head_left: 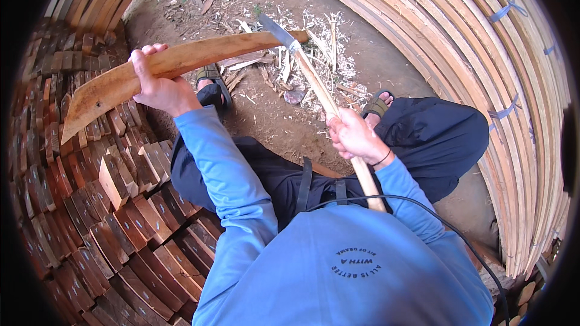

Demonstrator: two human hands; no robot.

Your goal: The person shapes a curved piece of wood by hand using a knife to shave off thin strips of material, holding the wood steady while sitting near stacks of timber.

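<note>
My left hand is closed round a curved wooden board, thumb on top, near its wide end. The board slants up and away to the right, and its narrow tip lies over the wood chips. In my right hand is the pale wooden handle of a long-handled chopping tool, its lower end reaching back to my waist. The tool's grey metal blade is over the board near the narrow tip. Whether the edge touches the wood, I cannot tell.
Stacked short curved wood blocks fill the left side. Long bent planks, tied with blue strips, curve along the right. Wood shavings litter the dirt floor between my sandalled feet. A black cable runs across my right arm.
</note>
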